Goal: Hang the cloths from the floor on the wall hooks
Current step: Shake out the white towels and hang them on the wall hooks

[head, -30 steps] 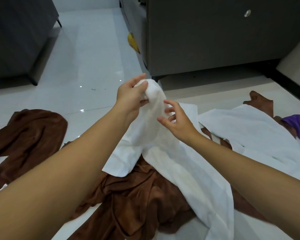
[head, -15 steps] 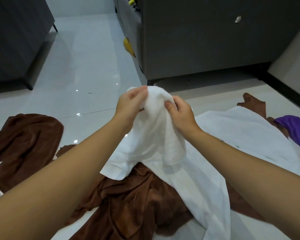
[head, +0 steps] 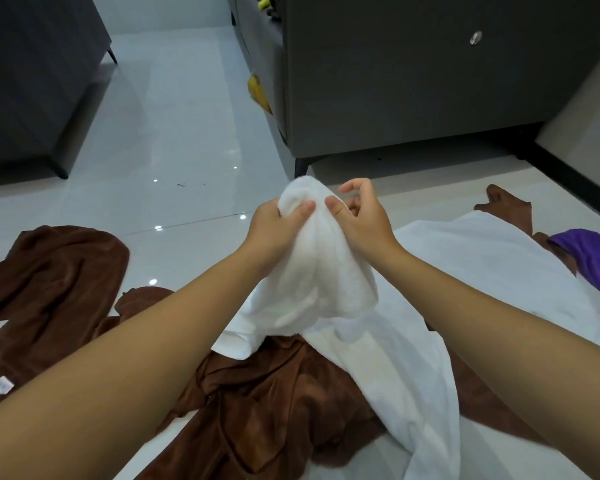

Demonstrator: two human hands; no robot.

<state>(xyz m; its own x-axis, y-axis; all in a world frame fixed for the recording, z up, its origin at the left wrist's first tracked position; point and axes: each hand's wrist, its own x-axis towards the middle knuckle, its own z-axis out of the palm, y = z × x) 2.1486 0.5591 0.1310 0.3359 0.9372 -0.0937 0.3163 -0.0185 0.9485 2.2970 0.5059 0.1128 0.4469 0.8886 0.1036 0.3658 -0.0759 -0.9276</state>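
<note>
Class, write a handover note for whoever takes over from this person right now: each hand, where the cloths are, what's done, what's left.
Left hand grips the bunched top of the white cloth; right hand pinches it alongside.
Its lower end lies on the floor over a brown cloth; a second brown cloth and a purple cloth lie there too.
Done: none seen hung. Left: hang all; hooks out of view.
</note>
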